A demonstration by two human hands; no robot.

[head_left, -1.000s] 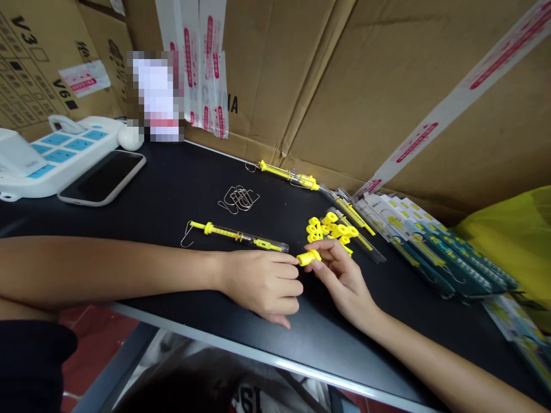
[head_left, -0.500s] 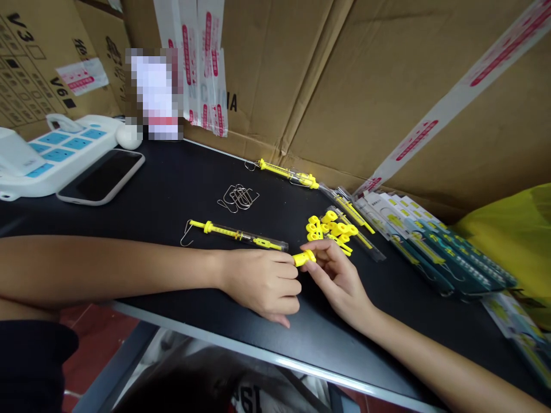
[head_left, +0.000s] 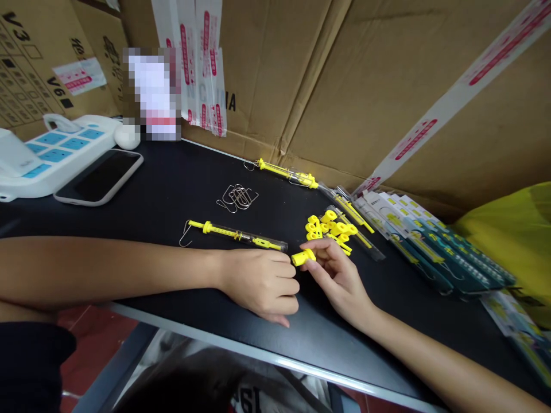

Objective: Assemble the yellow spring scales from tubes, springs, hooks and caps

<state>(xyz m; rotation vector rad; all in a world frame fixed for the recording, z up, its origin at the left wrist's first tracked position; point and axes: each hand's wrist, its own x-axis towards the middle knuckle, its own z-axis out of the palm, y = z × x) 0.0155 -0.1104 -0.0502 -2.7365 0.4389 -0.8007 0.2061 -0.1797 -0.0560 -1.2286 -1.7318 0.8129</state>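
Thumb and fingers of my right hand point(head_left: 333, 272) pinch a small yellow plastic cap point(head_left: 303, 257), its tube end pointing left. Just left of it is my left hand point(head_left: 264, 284), back upward and fingers curled under; whatever may be inside is hidden. Behind my left hand lies a tube spring scale point(head_left: 235, 234) with a clear barrel, yellow inner parts and a wire hook point(head_left: 185, 235) at its left end. A pile of yellow caps point(head_left: 329, 225) sits behind my right hand, beside clear tubes with yellow strips point(head_left: 350, 212).
Several bent wire hooks point(head_left: 237, 198) lie mid-table. Another spring scale point(head_left: 286, 172) rests near the cardboard boxes point(head_left: 267, 74) at the back. Packaged cards point(head_left: 434, 241) and a yellow bag point(head_left: 512, 235) are at right. A phone point(head_left: 99, 176) and power strip point(head_left: 55, 152) are at left.
The yellow cap in my right hand has shifted slightly left and tipped a little, with more of its tube end showing. My hands otherwise keep nearly the same pose.
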